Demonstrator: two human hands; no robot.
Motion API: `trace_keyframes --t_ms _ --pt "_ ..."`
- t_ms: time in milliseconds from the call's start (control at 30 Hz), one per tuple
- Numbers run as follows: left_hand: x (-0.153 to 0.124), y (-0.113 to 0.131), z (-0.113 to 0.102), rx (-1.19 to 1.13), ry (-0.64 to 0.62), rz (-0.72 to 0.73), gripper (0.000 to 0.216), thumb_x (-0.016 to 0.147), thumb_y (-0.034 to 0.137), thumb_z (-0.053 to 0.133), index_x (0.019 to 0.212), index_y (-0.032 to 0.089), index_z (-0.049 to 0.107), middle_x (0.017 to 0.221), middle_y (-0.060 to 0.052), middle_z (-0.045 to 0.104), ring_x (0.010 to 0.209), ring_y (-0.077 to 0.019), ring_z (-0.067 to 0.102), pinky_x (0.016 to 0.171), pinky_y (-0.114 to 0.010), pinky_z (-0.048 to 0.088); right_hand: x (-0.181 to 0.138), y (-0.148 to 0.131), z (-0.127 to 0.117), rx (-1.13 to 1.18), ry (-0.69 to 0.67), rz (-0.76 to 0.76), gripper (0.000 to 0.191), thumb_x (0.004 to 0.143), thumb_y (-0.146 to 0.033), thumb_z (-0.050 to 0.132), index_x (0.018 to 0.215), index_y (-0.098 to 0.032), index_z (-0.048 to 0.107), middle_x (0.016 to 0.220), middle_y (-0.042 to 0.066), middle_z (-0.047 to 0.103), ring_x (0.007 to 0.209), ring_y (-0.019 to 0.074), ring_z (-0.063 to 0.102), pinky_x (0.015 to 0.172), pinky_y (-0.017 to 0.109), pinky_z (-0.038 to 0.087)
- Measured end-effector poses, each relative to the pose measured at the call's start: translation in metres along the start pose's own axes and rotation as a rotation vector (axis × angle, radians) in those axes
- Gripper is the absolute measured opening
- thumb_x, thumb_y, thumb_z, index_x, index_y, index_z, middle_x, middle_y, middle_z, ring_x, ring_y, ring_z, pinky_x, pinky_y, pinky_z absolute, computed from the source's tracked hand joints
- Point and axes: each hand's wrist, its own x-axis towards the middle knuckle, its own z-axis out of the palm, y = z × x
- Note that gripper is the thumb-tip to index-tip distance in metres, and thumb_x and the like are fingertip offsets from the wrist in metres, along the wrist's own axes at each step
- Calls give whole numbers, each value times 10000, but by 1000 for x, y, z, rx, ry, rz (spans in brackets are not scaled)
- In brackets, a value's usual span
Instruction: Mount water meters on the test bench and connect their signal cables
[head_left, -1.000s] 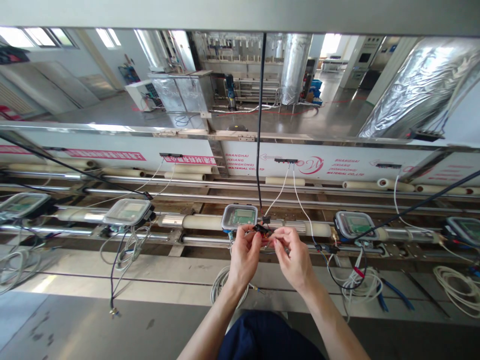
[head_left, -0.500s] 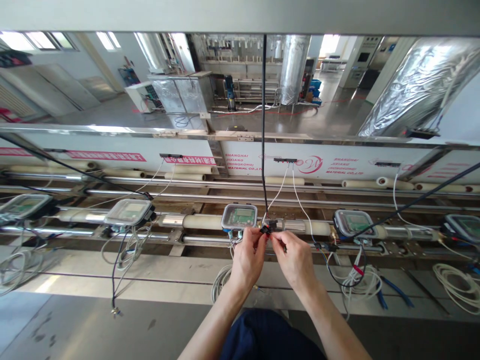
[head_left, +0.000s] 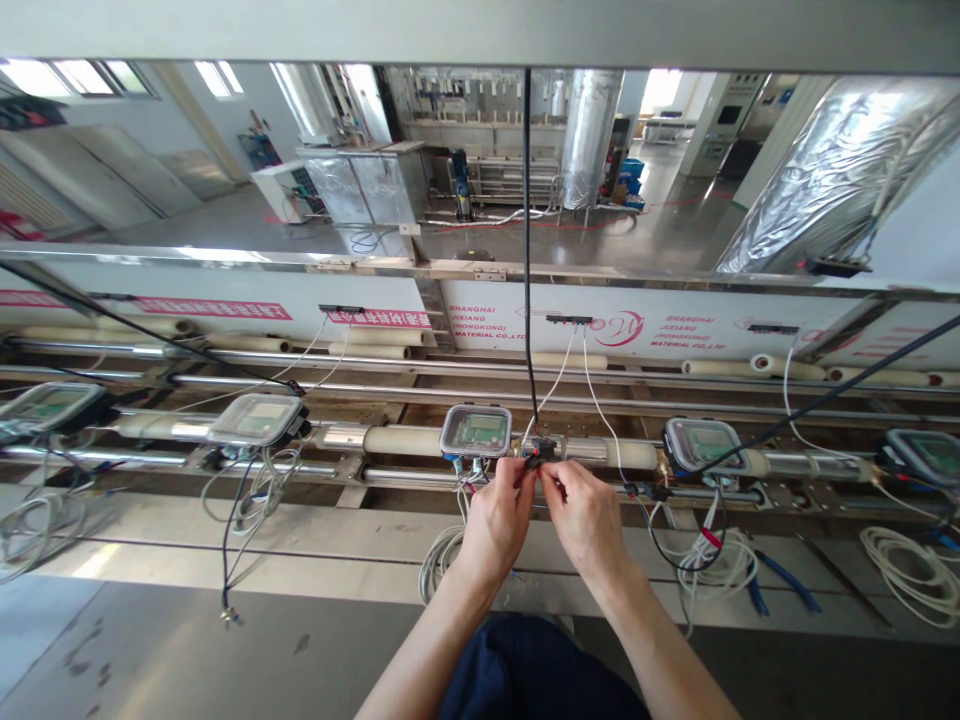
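Both my hands on the connector (head_left: 539, 451), just past my fingertips, below the hanging black cable (head_left: 528, 250). Left hand (head_left: 496, 515) pinched closed on it; right hand (head_left: 586, 508) pinched at its near right edge, seems to hold it too. Any wire between the right fingertips: can't tell.

Progress, my judgement: partway. Cable comes down to the connector, looks joined at the far side. Near side in my fingers, seems unfinished; can't see whether anything is seated. Box (head_left: 476, 432) left of grip has its lid on.

Orientation: long axis seems roughly crosswise, left to right. Which end leads: can't tell, fingertips cover part. Far right of grip: pliers (head_left: 787, 583), lying apart, not in use.
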Motion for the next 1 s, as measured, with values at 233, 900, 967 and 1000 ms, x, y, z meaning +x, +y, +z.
trace_keyframes --t_ms 233,900,967,1000 --pt "1 -6 17 -99 -18 -114 117 877 290 477 954 203 488 866 -41 674 780 -177 646 653 -241 457 -9 16 4 -134 -71 -31 207 876 -124 455 969 -178 631 857 60 688 675 159 647 573 232 436" --pt "-136 -60 -63 -133 163 -406 136 851 252 433 939 205 527 760 -33 653 643 -166 595 583 -241 439 -66 -49 69 176 -179 -300 260 898 -212 402 1044 -195 617 1111 104 629 928 204 646 799 320 537" --pt "-160 -73 -97 -123 189 -431 124 856 252 426 903 214 534 780 -30 660 669 -168 607 598 -237 433 -80 -87 93 201 -233 -323 261 897 -194 392 1019 -189 622 1078 99 640 919 201 648 800 318 537" --pt "-173 -80 -116 -117 204 -444 122 859 252 422 890 217 535 796 -28 664 690 -169 612 611 -234 432 -88 -108 105 208 -260 -332 262 895 -183 387 1004 -185 625 1060 97 646 913 200 650 802 320 536"
